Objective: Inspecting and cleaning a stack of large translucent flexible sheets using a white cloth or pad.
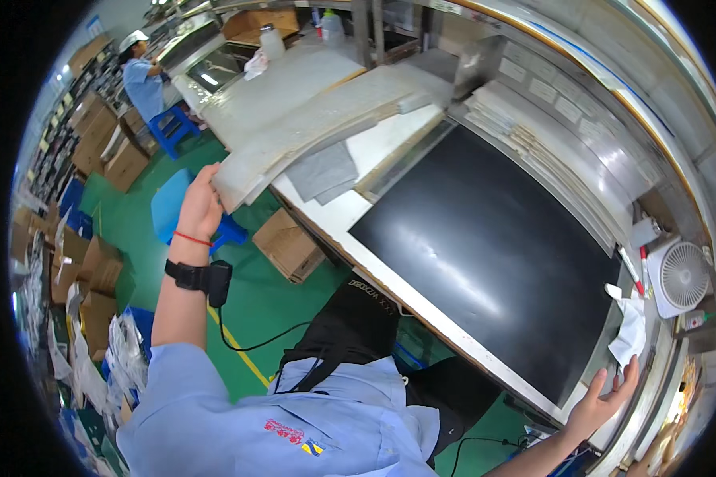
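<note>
My left hand (200, 208) is closed on the near left corner of a stack of translucent sheets (294, 137), which reaches out past the table edge. Beneath the stack lies a grey cloth-like piece (323, 171). In front of me a large glossy black panel (493, 262) rests flat on the white table (390, 274). At the panel's lower right, my right hand (606, 400) is open with its fingers apart, just below a white cloth (630, 326). Nothing shows in that hand.
A small white fan (678, 276) and a red-and-white marker (632, 270) stand at the right. More flat sheets (545, 159) lie behind the panel, under a shelf. An opened cardboard box (288, 245) and a blue stool (175, 203) are on the floor; a seated co-worker (143, 83) is far left.
</note>
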`<action>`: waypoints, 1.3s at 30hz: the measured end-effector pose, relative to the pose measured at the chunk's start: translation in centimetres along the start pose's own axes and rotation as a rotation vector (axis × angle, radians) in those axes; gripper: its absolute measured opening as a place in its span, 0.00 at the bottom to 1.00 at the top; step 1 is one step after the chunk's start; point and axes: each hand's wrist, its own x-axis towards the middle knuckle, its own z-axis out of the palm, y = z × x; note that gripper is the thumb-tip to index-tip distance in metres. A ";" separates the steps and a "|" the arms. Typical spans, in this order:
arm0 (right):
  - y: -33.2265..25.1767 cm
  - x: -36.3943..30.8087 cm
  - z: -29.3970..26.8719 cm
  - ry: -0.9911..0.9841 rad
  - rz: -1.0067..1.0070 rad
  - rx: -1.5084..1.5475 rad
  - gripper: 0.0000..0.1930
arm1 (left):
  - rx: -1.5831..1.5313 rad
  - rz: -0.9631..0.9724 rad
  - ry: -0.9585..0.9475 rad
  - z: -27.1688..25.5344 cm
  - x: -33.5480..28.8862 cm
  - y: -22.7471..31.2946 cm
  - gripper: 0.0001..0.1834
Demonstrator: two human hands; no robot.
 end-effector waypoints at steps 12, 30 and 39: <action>-6.1 -1.4 6.7 -0.204 -0.025 0.256 0.24 | 0.223 0.337 -0.258 0.4 -1.0 0.4 0.21; -6.1 0.8 4.7 -0.080 0.182 0.729 0.25 | -0.075 0.102 -0.726 4.8 -5.9 -3.2 0.24; -3.2 -0.6 4.4 -0.389 0.322 0.459 0.26 | 0.302 -0.137 -1.034 13.0 -10.8 -5.5 0.24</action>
